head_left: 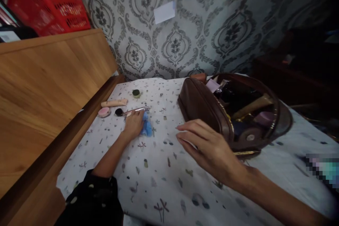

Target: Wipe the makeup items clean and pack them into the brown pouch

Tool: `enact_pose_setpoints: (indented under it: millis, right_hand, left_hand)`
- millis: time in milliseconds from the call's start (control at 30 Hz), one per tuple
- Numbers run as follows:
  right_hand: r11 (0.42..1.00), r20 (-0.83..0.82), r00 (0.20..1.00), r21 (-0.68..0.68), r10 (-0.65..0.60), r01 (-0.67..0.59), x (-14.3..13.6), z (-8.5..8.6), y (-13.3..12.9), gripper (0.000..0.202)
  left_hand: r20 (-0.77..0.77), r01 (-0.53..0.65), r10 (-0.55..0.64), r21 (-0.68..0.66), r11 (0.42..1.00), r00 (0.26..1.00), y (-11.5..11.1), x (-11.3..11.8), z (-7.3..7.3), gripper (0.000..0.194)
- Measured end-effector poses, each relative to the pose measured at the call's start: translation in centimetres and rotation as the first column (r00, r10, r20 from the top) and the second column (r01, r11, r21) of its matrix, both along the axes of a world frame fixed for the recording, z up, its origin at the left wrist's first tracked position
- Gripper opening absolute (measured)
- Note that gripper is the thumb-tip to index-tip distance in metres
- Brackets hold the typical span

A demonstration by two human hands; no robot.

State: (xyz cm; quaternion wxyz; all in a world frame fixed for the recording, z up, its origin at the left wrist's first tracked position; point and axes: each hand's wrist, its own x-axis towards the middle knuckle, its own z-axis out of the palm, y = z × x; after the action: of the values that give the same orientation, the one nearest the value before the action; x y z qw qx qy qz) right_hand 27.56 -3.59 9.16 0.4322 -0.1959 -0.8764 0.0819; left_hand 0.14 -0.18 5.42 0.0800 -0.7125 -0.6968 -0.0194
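My left hand [134, 124] rests on the patterned white sheet, its fingers closed over a crumpled, shiny blue piece [147, 129] that sticks out on its right side. Whether it is cloth or a plastic wrapper I cannot make out. Just beyond the fingertips lies a makeup brush [119, 112] with black bristles, beside a slim, light-coloured stick [144, 108]. My right hand [205, 139] hovers in front of a brown leather bag [201, 100], fingers stretched out and holding nothing. The unzipped bag shows a lilac item [212, 85] and several other things inside.
Left of the brush are a peach tube [114, 102] and a round pink compact [104, 112]; a small dark-green jar [136, 93] stands farther back. A wooden panel [53, 77] borders the left side, with a red basket [50, 3] above. Patterned wallpaper [185, 39] closes off the back.
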Motion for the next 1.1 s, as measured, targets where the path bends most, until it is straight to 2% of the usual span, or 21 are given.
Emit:
enact_pose_setpoints:
  millis: [133, 200, 233, 300, 367, 433, 500, 567, 667, 833, 967, 1033, 1100]
  right_hand:
    - [0.989, -0.02, 0.999, -0.138, 0.043, -0.045, -3.1, -2.7, -0.6, 0.016]
    - [0.955, -0.014, 0.999, -0.296, 0.032, -0.035, -4.5, -4.1, -0.4, 0.016]
    - [0.918, -0.012, 1.0, -0.396, 0.019, -0.022, -5.2, -4.8, -0.2, 0.018]
    - [0.793, -0.043, 0.999, -0.609, -0.023, -0.007, -6.5, -6.2, 0.4, 0.028]
    - [0.615, -0.124, 0.988, -0.787, -0.092, -0.041, -7.6, -7.4, 1.1, 0.042]
    - [0.463, -0.225, 0.961, -0.877, -0.159, -0.128, -8.4, -8.2, 1.6, 0.051]
    - [0.388, -0.312, 0.933, -0.894, -0.177, -0.225, -8.7, -8.4, 1.9, 0.054]
    - [0.365, -0.372, 0.913, -0.884, -0.167, -0.293, -8.5, -8.2, 1.8, 0.054]
    - [0.349, -0.397, 0.904, -0.879, -0.159, -0.324, -8.0, -7.8, 1.5, 0.049]
    - [0.299, -0.417, 0.898, -0.883, -0.141, -0.363, -7.8, -8.0, 1.2, 0.047]
    - [0.297, -0.457, 0.883, -0.862, -0.107, -0.41, -7.8, -8.4, 1.3, 0.049]
    - [0.3, -0.475, 0.875, -0.851, -0.091, -0.431, -7.8, -8.7, 1.5, 0.05]
    - [0.303, -0.487, 0.867, -0.846, -0.106, -0.438, -7.8, -9.0, 1.6, 0.05]
  left_hand:
    - [0.021, -0.008, 0.007, 0.01, 1.0, 1.0, -0.5, -0.4, -1.2, 0.036]
    - [0.039, 0.013, -0.014, 0.014, 1.0, 0.999, -0.7, -0.3, -1.3, 0.032]
    - [0.051, 0.034, -0.034, 0.015, 0.999, 0.998, -0.8, -0.3, -1.2, 0.029]
    - [0.082, 0.09, -0.092, 0.023, 0.996, 0.992, -1.0, -0.1, -1.0, 0.024]
    - [0.125, 0.155, -0.158, 0.035, 0.987, 0.98, -1.4, 0.3, -0.8, 0.022]
    - [0.174, 0.216, -0.221, 0.049, 0.975, 0.96, -1.9, 0.9, -1.0, 0.021]
    - [0.226, 0.267, -0.274, 0.062, 0.962, 0.935, -2.2, 1.7, -1.4, 0.019]
    - [0.275, 0.304, -0.312, 0.07, 0.95, 0.91, -2.4, 2.3, -2.0, 0.018]
    - [0.337, 0.328, -0.332, 0.07, 0.942, 0.881, -2.6, 2.9, -2.6, 0.017]
    - [0.459, 0.304, -0.306, 0.08, 0.949, 0.834, -3.1, 3.2, -2.1, 0.02]
    - [0.7, 0.186, -0.228, 0.137, 0.973, 0.676, -3.1, 3.4, -2.0, 0.026]
    - [0.771, 0.124, -0.198, 0.154, 0.98, 0.606, -2.8, 3.3, -2.2, 0.031]
    - [0.799, 0.079, -0.203, 0.193, 0.978, 0.566, -2.4, 3.1, -2.2, 0.038]
